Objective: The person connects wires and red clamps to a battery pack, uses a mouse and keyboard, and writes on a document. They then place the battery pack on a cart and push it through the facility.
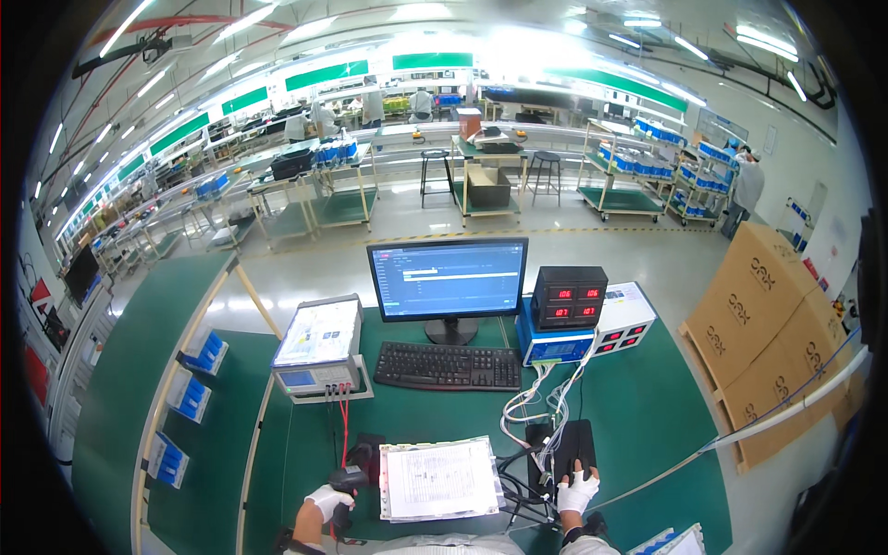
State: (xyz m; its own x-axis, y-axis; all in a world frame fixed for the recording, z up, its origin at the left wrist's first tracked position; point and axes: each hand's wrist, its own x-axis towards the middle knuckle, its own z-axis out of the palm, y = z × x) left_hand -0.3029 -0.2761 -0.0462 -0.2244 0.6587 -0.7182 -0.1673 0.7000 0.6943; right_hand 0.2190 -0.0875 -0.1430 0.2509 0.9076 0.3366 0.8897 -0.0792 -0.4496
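My left hand (328, 502), in a white glove with bare fingertips, is closed around what looks like a black handheld barcode scanner (349, 478). Just right of it lies a stack of printed sheets (439, 481) on the green table. My right hand (575, 494), gloved the same way, rests with its fingers stretched out and apart at the near end of a black mouse pad (583, 439). Whether a mouse lies beneath those fingers is too dark to make out. Black and white cables (546, 439) run in a tangle between the papers and this hand.
Behind the papers stand a keyboard (449, 366), a lit monitor (449, 277), a bench instrument (319, 347) with red and black leads, and a black box with red digits (569, 298). Blue parts in trays (190, 398) line the left shelf. Large cartons (768, 324) stand at right.
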